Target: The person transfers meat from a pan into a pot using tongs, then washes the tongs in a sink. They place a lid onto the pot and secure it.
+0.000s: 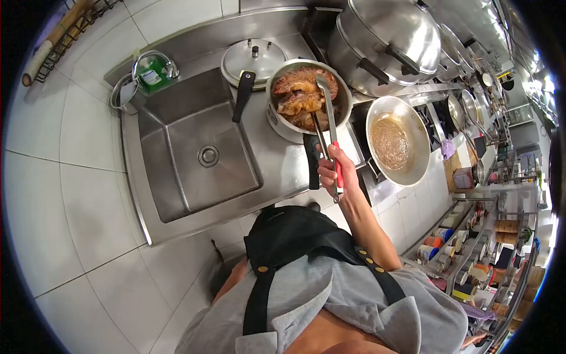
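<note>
My right hand (339, 168) is closed around the metal tongs (330, 118), whose grip is red. The tong arms reach into a pot (277, 121) on the steel counter, their tips at large pieces of browned meat (303, 94). The pot has a long black handle (312, 162) pointing toward me, and another black handle (242, 97) sticks out toward the sink. Right of the pot, a wide pan (415, 127) holds brown, glistening liquid (389, 144). Of my left arm (233, 280), only a bit shows beside the black apron; the hand itself is hidden.
A steel sink (177, 168) is at the left, with a green soap bottle (152, 75) by its faucet. A round lid (253, 56) lies behind the pot. Large steel steamer pots (377, 47) stand at the back. To the right is a loaded shelf rack (471, 253).
</note>
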The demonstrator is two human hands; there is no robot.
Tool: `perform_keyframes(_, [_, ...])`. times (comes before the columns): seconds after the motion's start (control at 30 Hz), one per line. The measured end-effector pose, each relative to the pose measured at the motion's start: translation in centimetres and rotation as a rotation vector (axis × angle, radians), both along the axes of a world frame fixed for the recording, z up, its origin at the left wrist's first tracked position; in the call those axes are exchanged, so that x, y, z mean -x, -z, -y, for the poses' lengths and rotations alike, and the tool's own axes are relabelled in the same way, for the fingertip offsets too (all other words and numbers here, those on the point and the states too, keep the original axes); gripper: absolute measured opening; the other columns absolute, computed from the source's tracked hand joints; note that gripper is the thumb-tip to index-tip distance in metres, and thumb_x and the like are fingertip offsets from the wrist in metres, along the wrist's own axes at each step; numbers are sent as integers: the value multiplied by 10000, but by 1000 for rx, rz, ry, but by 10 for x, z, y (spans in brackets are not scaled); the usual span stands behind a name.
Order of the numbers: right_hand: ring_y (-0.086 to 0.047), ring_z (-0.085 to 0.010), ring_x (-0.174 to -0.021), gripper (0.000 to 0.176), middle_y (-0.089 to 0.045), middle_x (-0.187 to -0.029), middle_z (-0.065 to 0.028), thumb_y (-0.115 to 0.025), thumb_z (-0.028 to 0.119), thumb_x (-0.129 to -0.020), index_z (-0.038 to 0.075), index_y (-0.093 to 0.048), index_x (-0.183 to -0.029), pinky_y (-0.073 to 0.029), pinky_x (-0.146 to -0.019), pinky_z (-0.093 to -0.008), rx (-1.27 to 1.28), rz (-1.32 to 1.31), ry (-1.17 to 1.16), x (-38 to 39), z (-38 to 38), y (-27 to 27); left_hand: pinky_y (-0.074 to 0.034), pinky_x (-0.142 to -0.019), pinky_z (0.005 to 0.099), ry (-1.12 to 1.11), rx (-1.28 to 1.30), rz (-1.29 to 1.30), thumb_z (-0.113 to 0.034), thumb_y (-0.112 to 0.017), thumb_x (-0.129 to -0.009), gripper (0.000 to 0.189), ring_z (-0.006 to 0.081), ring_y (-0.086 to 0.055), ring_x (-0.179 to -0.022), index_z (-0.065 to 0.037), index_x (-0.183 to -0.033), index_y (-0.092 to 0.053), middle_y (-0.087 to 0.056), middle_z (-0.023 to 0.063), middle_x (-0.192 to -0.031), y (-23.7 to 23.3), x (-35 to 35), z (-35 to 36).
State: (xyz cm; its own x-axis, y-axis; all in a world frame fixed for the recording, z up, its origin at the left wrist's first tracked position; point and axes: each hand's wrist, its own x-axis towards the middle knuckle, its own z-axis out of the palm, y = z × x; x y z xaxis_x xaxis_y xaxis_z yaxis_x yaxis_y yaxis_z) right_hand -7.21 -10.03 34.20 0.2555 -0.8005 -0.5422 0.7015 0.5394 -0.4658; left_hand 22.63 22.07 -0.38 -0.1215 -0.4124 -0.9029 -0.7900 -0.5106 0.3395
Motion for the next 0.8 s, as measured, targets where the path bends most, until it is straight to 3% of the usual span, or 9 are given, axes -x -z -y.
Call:
perform_keyframes(0.1, [-326, -47, -403, 348, -342, -593, 37, -610, 308, -889, 23, -546, -1077, -247, -348, -194, -27, -56, 65, -11, 8, 9, -503, -767, 446, 32, 13, -15, -100, -560, -835, 184, 312, -645, -865, -10, -978, -634, -658, 188, -939, -5, -11, 1])
perform_keyframes(0.23, [-360, -64, -415, 287, -362, -591, 29, -643, 260, -852, 70, -495, -1007, -262, -364, -203, -49, -113, 51, -18, 18, 9, -502, -771, 443, 117, 49, -49, -98, -554, -840, 183, 312, -644, -869, -11, -981, -632, -656, 189, -942, -13, -24, 14])
perform_keyframes(0.4, [-350, -53, -408, 251, -373, -597, 33, -634, 272, -860, 75, -505, -949, -273, -358, -200, -106, -198, 44, -25, 36, -11, -500, -777, 439, 467, 349, -170, -95, -547, -846, 181, 312, -642, -874, -13, -984, -631, -655, 191, -944, -47, -33, 66])
perform_keyframes(0.47, [-348, -42, -393, 283, -392, -600, 34, -627, 315, -866, 60, -513, -911, -301, -346, -188, -157, -272, 9, -23, 46, -15, -500, -779, 438, 446, 433, -290, -94, -544, -848, 181, 312, -641, -876, -14, -985, -630, -654, 191, -946, -107, -37, 115])
perform_keyframes(0.57, [-389, -66, -417, 228, -395, -572, 36, -640, 272, -848, 115, -475, -848, -303, -343, -204, -184, -313, -56, -19, 63, -41, -487, -739, 423, 230, 494, -623, -87, -518, -862, 163, 338, -619, -823, -19, -965, -624, -638, 182, -890, -254, -26, 223])
perform_keyframes(0.63, [-378, -59, -391, 238, -405, -553, 39, -620, 315, -856, 116, -490, -844, -289, -321, -197, -159, -403, -111, -12, 69, -62, -472, -682, 393, 256, 661, -627, -97, -573, -830, 130, 314, -590, -743, -19, -924, -616, -606, 151, -828, -263, -11, 272])
perform_keyframes(0.7, [-380, -54, -384, 278, -420, -548, 33, -610, 346, -859, 92, -495, -853, -288, -312, -191, -186, -395, -195, 5, 69, -72, -460, -659, 312, 183, 906, -612, -58, -614, -799, 95, 217, -564, -706, -32, -890, -620, -578, 90, -859, -301, 14, 312])
perform_keyframes(0.8, [-395, -49, -369, 409, -437, -543, 16, -610, 432, -850, 39, -506, -891, -317, -306, -194, -257, -549, -304, 20, 56, -98, -457, -623, 341, 0, 1137, -651, -46, -627, -771, 123, 251, -554, -671, -18, -884, -588, -546, 117, -861, -331, 49, 367])
